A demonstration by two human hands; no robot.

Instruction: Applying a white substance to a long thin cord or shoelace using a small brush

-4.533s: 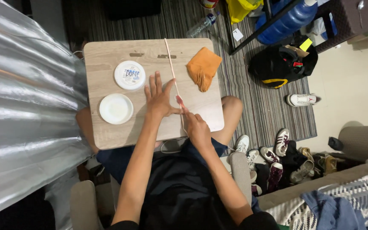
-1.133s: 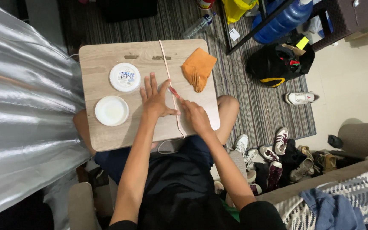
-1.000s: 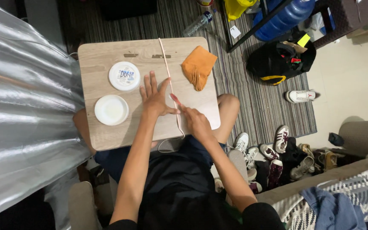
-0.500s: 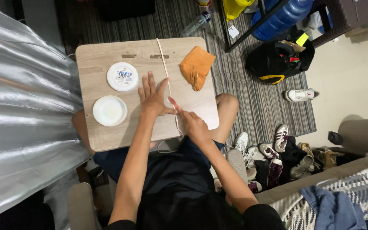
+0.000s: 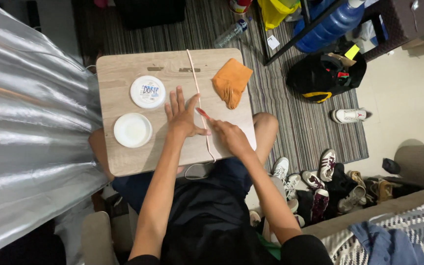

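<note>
Orange cloth (image 5: 230, 87) lies beside right hand (image 5: 229, 137); 2 tubs (image 5: 147, 92) left.

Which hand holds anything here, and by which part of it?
The right hand holds a small red-tipped tool by its lower end. The left hand lies flat, pressing a long pale strip against the table.

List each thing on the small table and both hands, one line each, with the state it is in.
Left hand: flat, fingers spread, pressing the strip down.
Right hand: closed around a small red-tipped tool, tip at the strip.
Thin pale strip: lying lengthwise across the table, near end hanging off.
White tub: open.
White lid: off, lying flat.
Orange cloth: crumpled.
</note>
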